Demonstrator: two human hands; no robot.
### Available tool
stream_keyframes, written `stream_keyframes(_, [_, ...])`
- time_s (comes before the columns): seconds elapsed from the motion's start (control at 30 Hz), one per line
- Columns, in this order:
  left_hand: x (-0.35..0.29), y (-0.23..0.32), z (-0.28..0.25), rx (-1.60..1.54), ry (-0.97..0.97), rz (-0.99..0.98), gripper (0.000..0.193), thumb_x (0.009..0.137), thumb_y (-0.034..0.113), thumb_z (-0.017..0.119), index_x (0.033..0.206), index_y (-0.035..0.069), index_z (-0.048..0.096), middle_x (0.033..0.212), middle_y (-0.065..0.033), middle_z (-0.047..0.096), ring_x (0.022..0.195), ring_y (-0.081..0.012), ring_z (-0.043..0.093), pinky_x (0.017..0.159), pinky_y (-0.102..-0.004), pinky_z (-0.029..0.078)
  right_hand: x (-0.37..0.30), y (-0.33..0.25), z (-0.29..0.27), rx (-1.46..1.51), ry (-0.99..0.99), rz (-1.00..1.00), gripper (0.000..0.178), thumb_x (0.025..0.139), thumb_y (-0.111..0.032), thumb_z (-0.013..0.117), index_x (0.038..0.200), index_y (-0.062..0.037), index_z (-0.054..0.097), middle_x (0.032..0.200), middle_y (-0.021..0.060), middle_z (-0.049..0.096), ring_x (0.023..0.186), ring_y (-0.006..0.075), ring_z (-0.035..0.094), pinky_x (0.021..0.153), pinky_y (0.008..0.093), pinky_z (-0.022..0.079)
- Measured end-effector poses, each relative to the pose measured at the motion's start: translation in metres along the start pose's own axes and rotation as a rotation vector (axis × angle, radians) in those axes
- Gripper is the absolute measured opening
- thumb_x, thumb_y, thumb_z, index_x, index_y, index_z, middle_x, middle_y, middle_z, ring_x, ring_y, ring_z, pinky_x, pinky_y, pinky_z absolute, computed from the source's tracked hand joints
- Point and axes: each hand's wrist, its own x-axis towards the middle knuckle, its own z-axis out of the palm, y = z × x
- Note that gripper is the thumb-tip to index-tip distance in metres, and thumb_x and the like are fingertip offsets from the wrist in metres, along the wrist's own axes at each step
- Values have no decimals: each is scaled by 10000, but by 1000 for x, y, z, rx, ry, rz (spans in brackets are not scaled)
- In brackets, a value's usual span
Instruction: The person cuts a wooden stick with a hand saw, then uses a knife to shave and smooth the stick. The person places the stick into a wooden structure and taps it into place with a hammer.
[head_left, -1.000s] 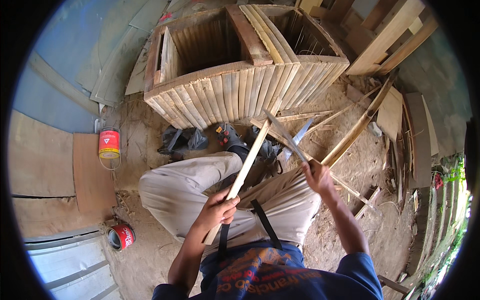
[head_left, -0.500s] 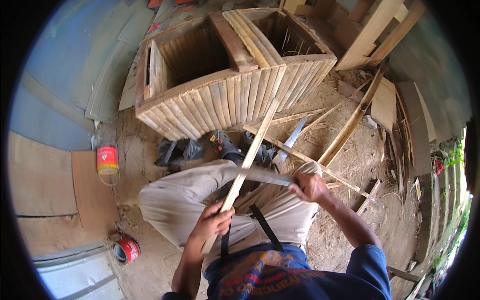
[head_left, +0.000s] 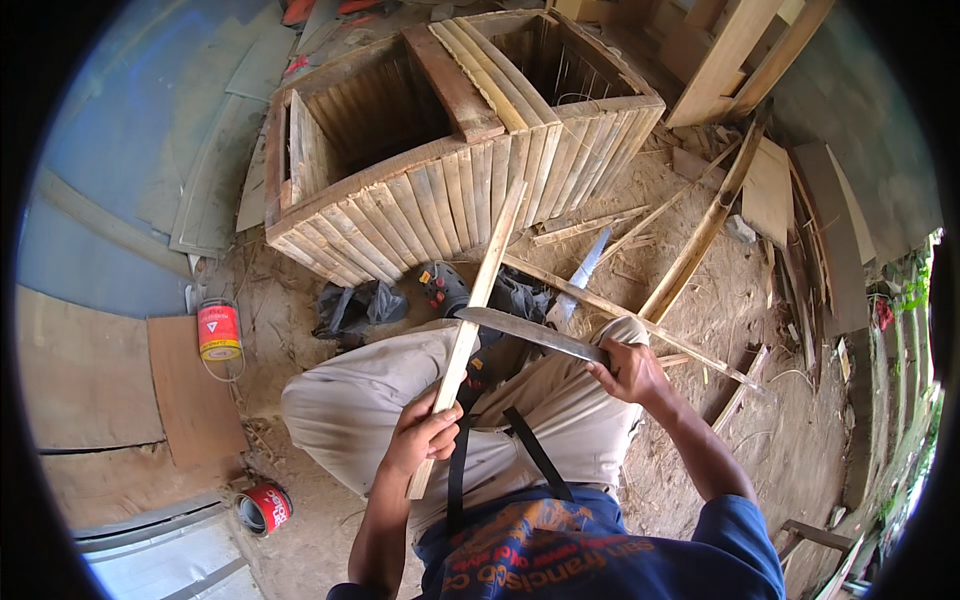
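Note:
My left hand (head_left: 427, 436) is closed round the lower part of a narrow wooden strip (head_left: 480, 290), which slants up and away over my lap. In my right hand (head_left: 631, 372) is the handle of a machete (head_left: 530, 331), its dark blade pointing left. The blade's tip lies at the strip's right edge, above my left hand; whether it touches the wood I cannot tell. My fingers hide most of the machete's handle.
A large slatted wooden cabinet frame (head_left: 400, 225) lies ahead. Beyond my knees are a handsaw (head_left: 583, 272), a long thin strip (head_left: 620, 312) and a bamboo pole (head_left: 705, 240). At left stand a red-and-yellow can (head_left: 218, 330) and a red can (head_left: 264, 509).
The machete, blurred before with its tip across the strip, has drawn back to the right and now shows sharply. The strip's upper end has shifted left.

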Motion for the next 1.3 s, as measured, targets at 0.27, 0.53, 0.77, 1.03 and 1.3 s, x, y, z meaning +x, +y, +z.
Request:
stream_keyframes(0.27, [-17,10,-8,10,24,-20,558,967,55,503,1496,23,326,871,-8,483,468,-27,325,415,-205,310,26,29,-2,9,-77,53,601,962,-603,479,923,-28,648,573,86,600,466,194,574,421,386,459])
stream_keyframes(0.53, [-35,1,-27,-143,115,51,547,977,73,485,1497,33,321,877,-29,506,464,-46,332,422,-218,309,32,89,-34,98,263,414,583,1015,-535,435,908,-9,663,531,48,531,403,126,488,327,307,376])
stream_keyframes(0.77, [14,-16,-3,66,132,28,359,1038,177,457,1350,0,481,823,-53,552,471,-63,468,409,-201,368,-12,-32,23,-57,-281,14,576,965,-591,481,996,-34,623,626,141,620,546,301,652,520,431,549])
stream_keyframes(1.03, [-4,-10,8,376,199,-16,252,1048,187,446,1192,9,552,741,-22,552,435,-44,483,374,-195,371,26,-23,39,-60,52,-117,520,944,-518,579,1057,-14,647,577,132,597,465,234,604,450,344,489])
stream_keyframes(1.3, [-1,-16,9,354,133,47,262,1047,228,462,1165,16,559,726,-7,538,432,-38,473,366,-191,374,25,-25,35,-137,-17,-315,520,914,-553,600,1008,-44,658,623,102,630,497,264,629,468,379,496])
